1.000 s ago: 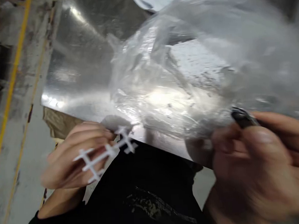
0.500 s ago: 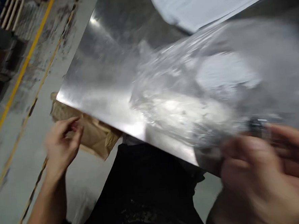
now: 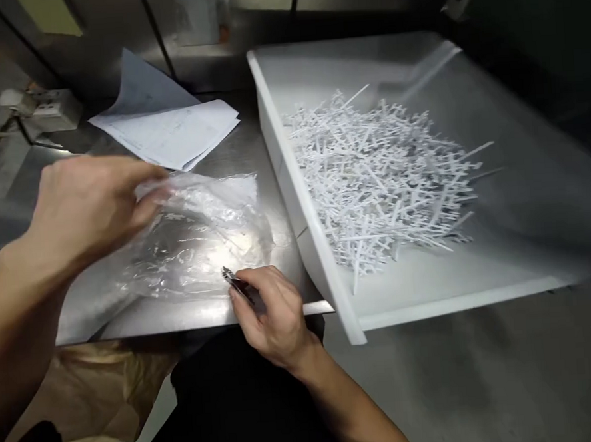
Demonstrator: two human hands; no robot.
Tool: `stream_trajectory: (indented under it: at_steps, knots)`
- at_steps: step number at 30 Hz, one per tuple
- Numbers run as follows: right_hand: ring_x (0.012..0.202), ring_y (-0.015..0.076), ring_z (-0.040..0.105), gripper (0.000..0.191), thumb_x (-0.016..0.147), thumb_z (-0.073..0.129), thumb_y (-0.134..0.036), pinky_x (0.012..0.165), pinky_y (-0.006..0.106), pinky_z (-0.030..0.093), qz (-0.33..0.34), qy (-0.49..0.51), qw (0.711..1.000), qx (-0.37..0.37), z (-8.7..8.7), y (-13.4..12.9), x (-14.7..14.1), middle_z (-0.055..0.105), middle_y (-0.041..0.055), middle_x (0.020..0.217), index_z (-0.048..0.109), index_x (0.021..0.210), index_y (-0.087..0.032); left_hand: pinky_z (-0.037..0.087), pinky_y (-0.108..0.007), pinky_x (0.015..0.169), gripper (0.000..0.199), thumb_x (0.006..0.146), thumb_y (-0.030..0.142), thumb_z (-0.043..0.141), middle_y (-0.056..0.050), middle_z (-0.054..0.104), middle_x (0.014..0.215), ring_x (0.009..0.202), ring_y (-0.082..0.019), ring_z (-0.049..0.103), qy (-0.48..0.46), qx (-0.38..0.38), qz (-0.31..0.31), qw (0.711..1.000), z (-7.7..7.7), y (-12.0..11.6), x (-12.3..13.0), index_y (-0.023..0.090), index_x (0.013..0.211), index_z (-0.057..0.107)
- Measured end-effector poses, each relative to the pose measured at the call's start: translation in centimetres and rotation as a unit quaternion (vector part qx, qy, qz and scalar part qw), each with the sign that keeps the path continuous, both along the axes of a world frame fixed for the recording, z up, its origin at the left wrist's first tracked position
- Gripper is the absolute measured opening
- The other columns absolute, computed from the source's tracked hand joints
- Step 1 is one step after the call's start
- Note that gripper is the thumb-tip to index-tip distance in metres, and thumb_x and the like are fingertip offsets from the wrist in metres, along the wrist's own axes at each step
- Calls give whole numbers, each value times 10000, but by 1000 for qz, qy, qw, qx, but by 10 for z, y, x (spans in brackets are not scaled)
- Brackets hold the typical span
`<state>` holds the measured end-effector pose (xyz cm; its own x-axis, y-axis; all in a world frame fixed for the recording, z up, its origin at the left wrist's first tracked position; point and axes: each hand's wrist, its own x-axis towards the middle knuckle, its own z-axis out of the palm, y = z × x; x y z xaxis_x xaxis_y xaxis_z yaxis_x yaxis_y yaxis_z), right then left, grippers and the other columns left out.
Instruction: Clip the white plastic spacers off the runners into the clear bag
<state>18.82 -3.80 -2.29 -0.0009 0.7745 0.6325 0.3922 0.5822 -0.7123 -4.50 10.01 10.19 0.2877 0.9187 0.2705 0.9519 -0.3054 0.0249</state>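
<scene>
A clear plastic bag (image 3: 197,247) lies crumpled on the shiny metal table. My left hand (image 3: 88,200) pinches its upper left edge between thumb and fingers. Just below the bag's lower right part, my right hand (image 3: 276,315) is closed on a small dark metal tool (image 3: 238,288), its short tip poking out past the thumb and forefinger. Most of the tool is hidden in the hand, so its exact kind cannot be told.
A big white tray (image 3: 300,227) at the right holds a heap of thin white plastic pieces (image 3: 373,183). Folded papers (image 3: 184,131) lie behind the bag, near a power socket box (image 3: 56,109). Brown paper (image 3: 100,393) sits below the table's front edge (image 3: 181,321).
My view has swung right, bringing the white tray into sight. My left hand, away from the bag before, now grips its edge. The small tool shows clearly in my right hand.
</scene>
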Motion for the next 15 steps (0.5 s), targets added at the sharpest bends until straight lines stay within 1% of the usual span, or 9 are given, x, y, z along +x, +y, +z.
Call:
stream_trajectory:
  at_steps: [1, 2, 4, 6, 8, 10, 11, 13, 15]
  knots:
    - [786, 243, 787, 248, 1032, 707, -98, 717, 381, 670, 6, 0, 1000, 4, -1, 0, 0, 827, 81, 942, 707, 1252, -213, 575, -572, 1130, 916, 1064, 888, 361, -75, 777, 990, 1132, -319, 778, 4, 11, 16, 1000, 9, 4, 4, 125, 1259, 830]
    - [798, 248, 789, 270, 1026, 711, -82, 728, 387, 670, 10, 0, 1000, 4, -1, 1, 1, 831, 89, 960, 703, 1264, -210, 584, -548, 1113, 894, 1062, 869, 415, -42, 745, 930, 1098, -296, 789, 8, 31, 17, 999, 18, 6, 8, 105, 1273, 828]
    - [816, 251, 794, 292, 1019, 726, -67, 750, 390, 673, 12, 0, 1000, -2, -1, 3, 1, 832, 95, 979, 697, 1275, -205, 591, -533, 1099, 853, 1081, 830, 444, 1, 710, 914, 1103, -274, 802, 22, 71, -9, 997, 34, 5, 15, 98, 1312, 818]
    - [827, 251, 799, 293, 1020, 731, -58, 770, 391, 677, 5, -1, 1000, -10, -2, 3, 1, 829, 94, 979, 695, 1274, -201, 607, -564, 1070, 880, 1109, 825, 371, 21, 691, 896, 1077, -265, 819, 49, 69, -45, 995, 41, 0, 18, 91, 1316, 810]
    - [843, 253, 806, 300, 1024, 728, -52, 788, 392, 681, -9, 1, 1000, -19, -3, 2, 1, 828, 96, 983, 690, 1283, -198, 636, -600, 1024, 970, 1104, 868, 282, 5, 717, 946, 1069, -284, 833, 75, 30, -74, 994, 37, -9, 14, 78, 1351, 786]
    - [859, 255, 813, 308, 1030, 726, -54, 803, 394, 687, -22, 6, 999, -30, -4, 1, 0, 830, 96, 994, 687, 1297, -202, 650, -623, 1034, 1000, 1090, 905, 280, -56, 767, 1175, 1188, -343, 820, 75, 21, -96, 992, 27, -23, 5, 91, 1466, 723]
    - [863, 256, 815, 308, 1031, 726, -59, 809, 396, 690, -26, 7, 999, -34, -5, 0, -1, 831, 94, 998, 687, 1298, -206, 644, -625, 1076, 970, 1094, 899, 329, -94, 753, 1342, 1295, -377, 784, 63, 34, -107, 992, 22, -32, 1, 112, 1548, 668]
    - [869, 259, 819, 293, 1034, 725, -75, 815, 399, 695, -34, 6, 999, -40, -3, 0, -2, 835, 94, 1008, 689, 1291, -212, 603, -606, 1193, 879, 1100, 832, 505, -130, 645, 1615, 1487, -411, 673, 17, 70, -135, 988, 14, -49, -7, 163, 1667, 570]
    - [868, 258, 826, 254, 1044, 716, -106, 803, 384, 699, -46, -2, 998, -38, 3, -1, -5, 841, 96, 1008, 691, 1274, -210, 553, -553, 1287, 845, 1000, 772, 754, -85, 625, 1679, 1533, -393, 637, -77, 95, -147, 981, 6, -59, -13, 238, 1642, 631]
